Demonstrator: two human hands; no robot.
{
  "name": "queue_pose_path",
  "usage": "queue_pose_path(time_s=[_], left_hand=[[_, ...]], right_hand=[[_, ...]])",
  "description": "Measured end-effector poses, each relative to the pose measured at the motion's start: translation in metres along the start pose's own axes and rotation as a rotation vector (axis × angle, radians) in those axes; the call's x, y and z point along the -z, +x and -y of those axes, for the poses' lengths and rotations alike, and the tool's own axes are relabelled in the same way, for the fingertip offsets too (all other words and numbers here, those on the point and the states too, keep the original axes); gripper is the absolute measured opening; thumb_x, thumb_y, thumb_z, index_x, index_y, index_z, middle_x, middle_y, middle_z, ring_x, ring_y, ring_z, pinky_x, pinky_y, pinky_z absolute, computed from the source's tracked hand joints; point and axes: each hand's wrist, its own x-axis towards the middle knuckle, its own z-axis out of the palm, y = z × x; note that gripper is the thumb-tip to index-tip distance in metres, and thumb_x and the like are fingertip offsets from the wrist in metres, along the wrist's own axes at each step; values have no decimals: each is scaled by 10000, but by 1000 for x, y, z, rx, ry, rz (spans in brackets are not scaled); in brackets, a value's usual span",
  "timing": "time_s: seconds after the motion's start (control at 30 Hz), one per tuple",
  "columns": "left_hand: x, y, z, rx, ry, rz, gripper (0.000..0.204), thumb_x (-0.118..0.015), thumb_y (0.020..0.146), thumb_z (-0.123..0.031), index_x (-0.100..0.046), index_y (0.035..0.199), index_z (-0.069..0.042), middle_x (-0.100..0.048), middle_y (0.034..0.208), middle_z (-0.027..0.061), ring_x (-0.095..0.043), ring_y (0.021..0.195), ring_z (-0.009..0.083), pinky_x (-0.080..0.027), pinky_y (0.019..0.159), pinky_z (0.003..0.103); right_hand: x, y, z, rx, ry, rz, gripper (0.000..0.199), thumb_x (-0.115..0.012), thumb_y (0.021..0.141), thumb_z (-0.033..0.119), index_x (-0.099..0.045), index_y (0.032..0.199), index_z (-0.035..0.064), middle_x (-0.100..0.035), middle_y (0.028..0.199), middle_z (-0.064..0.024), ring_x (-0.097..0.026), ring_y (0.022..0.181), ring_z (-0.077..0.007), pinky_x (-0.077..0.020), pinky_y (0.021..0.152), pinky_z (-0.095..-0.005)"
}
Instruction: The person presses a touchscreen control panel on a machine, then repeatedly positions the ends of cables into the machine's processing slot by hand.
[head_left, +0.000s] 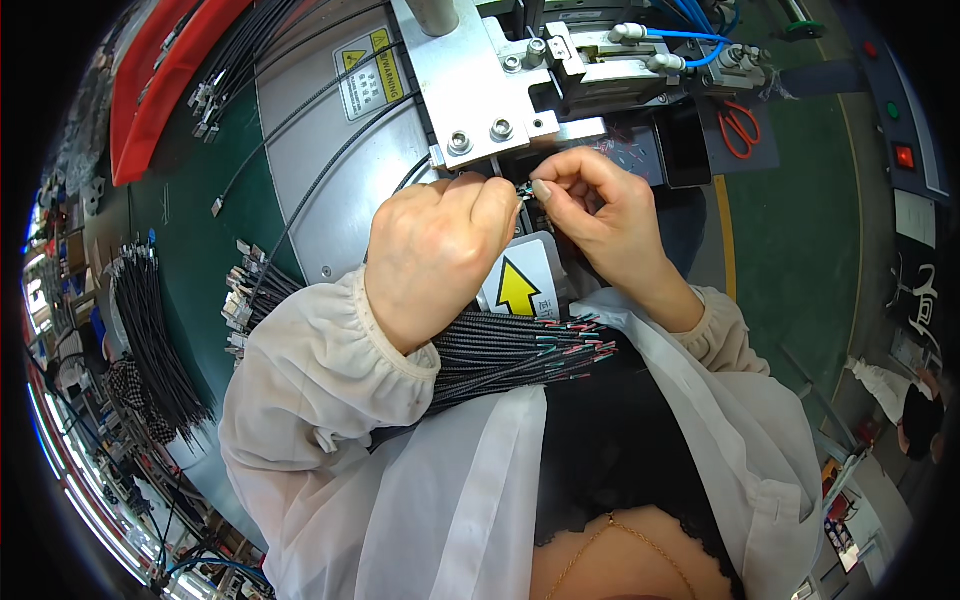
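Nearest me I note a bundle of black braided cables (520, 355) with red and green tips under my wrists. Beyond, my left hand (440, 250) and right hand (600, 210) pinch one thin wire end (524, 189) below the metal press (500, 90).

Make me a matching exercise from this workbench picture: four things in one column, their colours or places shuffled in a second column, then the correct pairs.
Things:
1. scissors
2. arrow sticker
3. air hoses
4. bundle of black cables

Descriptions:
A. yellow, between the wrists
B. blue, top of the machine
C. orange handles, upper right
D. lying under the left hand, coloured tips toward the right

Pairs: 1-C, 2-A, 3-B, 4-D
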Motion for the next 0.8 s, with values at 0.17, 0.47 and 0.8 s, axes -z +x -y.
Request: queue_pose_path(time_s=[0.17, 0.47, 0.8], left_hand=[[5, -1, 4, -70, 7, 35, 126, -713, 753, -88, -594, 791, -77, -546, 624, 47, -552, 542, 217, -439, 505, 330], [29, -31, 35, -159, -49, 96, 300, -651, 679, -9, -685, 974, -47, -586, 788, 61, -566, 680, 209, -450, 590, 314], [39, -29, 21, -88, 98, 103, 214, -669, 759, -99, -653, 969, -59, -582, 932, 87, -557, 831, 237, -432, 751, 340]], right_hand=[[2, 2, 1, -135, 78, 90, 19, -615, 853, 16, -611, 837, 7, -537, 673, 64, -386, 562, 11, -320, 486, -170], [-1, 1, -5, -215, 226, 90, 53, -622, 861, 32, -604, 820, 4, -526, 674, 74, -410, 576, 18, -340, 503, -158], [13, -6, 0, -78, 158, 15, 116, -646, 886, 112, -617, 848, 6, -503, 628, 81, -368, 547, 29, -276, 476, -176]])
